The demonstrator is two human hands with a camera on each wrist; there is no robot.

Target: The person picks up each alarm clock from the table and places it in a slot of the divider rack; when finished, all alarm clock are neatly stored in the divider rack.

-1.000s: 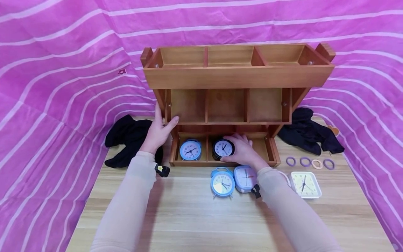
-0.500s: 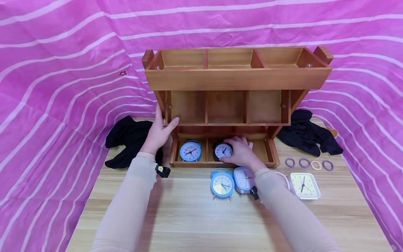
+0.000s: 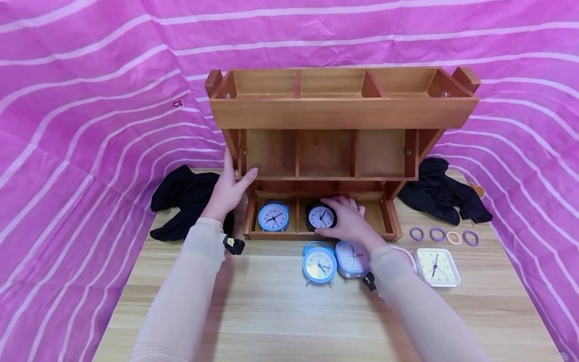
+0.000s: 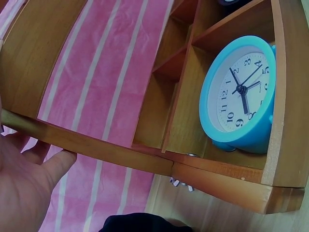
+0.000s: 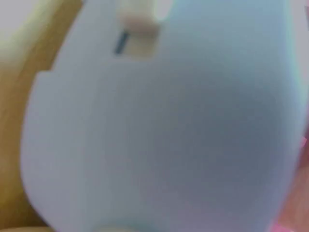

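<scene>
A three-tier wooden box (image 3: 344, 114) with divided trays stands at the back of the table. My left hand (image 3: 224, 192) grips its left side strut, thumb towards the middle tray; the left wrist view shows the fingers passing behind the strut (image 4: 87, 144). In the bottom tray's middle compartment, my right hand (image 3: 348, 219) holds a black round alarm clock (image 3: 320, 217) by its right side, dial facing up towards me. A blue round alarm clock (image 3: 273, 216) sits in the compartment to the left. A pale, blurred rounded surface (image 5: 169, 135) fills most of the right wrist view.
In front of the box stand a blue twin-bell clock (image 3: 319, 264) and a lilac square clock (image 3: 351, 258). A white square clock (image 3: 438, 267) lies right, beside a clock partly hidden by my sleeve. Several hair ties (image 3: 437, 234) and black cloths (image 3: 445, 193) lie around.
</scene>
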